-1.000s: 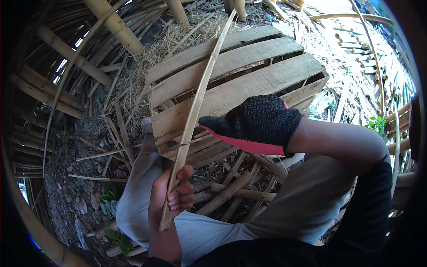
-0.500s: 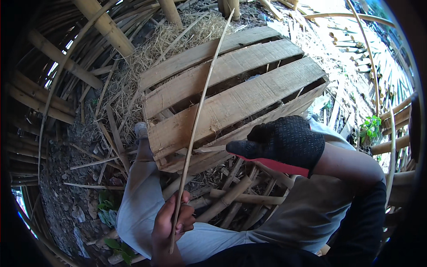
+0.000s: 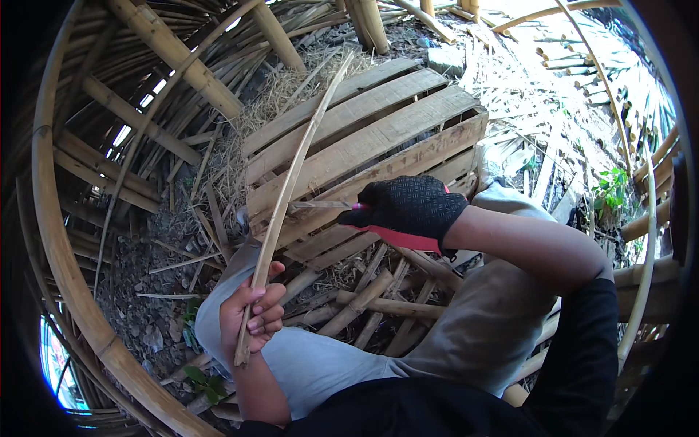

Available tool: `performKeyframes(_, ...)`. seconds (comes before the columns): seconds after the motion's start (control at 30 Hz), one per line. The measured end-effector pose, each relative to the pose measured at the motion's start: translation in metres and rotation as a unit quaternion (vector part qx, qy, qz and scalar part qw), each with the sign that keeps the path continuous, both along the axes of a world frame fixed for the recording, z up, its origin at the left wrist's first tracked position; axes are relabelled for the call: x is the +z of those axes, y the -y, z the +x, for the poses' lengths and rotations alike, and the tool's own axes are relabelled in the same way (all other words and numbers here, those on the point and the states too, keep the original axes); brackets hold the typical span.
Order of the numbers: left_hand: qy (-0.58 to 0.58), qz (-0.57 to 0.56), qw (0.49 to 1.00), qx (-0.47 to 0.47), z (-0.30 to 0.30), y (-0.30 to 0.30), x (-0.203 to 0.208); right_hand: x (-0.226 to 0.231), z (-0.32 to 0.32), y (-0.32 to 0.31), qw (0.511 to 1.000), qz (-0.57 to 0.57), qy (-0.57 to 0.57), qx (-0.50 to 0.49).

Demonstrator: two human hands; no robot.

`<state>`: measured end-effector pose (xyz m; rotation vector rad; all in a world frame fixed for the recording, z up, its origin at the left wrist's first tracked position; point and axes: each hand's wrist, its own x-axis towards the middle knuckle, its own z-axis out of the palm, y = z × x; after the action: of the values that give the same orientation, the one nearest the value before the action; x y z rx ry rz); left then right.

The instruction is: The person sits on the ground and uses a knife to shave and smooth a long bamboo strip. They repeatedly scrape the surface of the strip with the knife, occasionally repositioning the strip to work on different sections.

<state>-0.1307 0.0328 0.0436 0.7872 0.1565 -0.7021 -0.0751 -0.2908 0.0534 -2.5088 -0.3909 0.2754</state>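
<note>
My bare left hand is closed round a long, thin bamboo strip near its lower end. The strip slants up and away across a slatted wooden crate. In a black and red glove, my right hand grips a knife. Its narrow blade points left, with the tip close to or touching the strip; I cannot tell which. Most of the knife's handle is hidden in the glove.
Cut bamboo pieces lie between my legs. Dry shavings heap behind the crate. Bamboo poles stand at the far left, and a curved bamboo pole bends along the left side. A small green plant grows at the right.
The view has shifted, and the crate sits further left and lower at its right end. The strip shows a broader face now. Both hands keep their hold, and the knife blade is nearer the strip.
</note>
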Motion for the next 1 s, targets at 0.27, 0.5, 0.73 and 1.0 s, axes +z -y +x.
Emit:
performKeyframes(0.27, 0.048, 0.01, 0.996, -0.078, -0.041, 0.031, 0.04, -0.017, 0.003, 0.0, 0.984, 0.039, 0.169, 0.029)
performKeyframes(0.5, 0.049, -0.009, 0.998, -0.043, -0.032, 0.016, 0.0, -0.018, -0.005, -0.059, 0.993, 0.049, 0.111, 0.007)
performKeyframes(0.73, -0.032, 0.006, 0.999, -0.016, -0.03, 0.023, -0.035, -0.022, 0.048, -0.046, 0.939, 0.297, -0.166, -0.055)
performKeyframes(1.0, 0.02, 0.133, 0.991, -0.002, -0.036, 0.009, -0.029, -0.004, 0.107, -0.046, 0.934, 0.299, -0.152, -0.126)
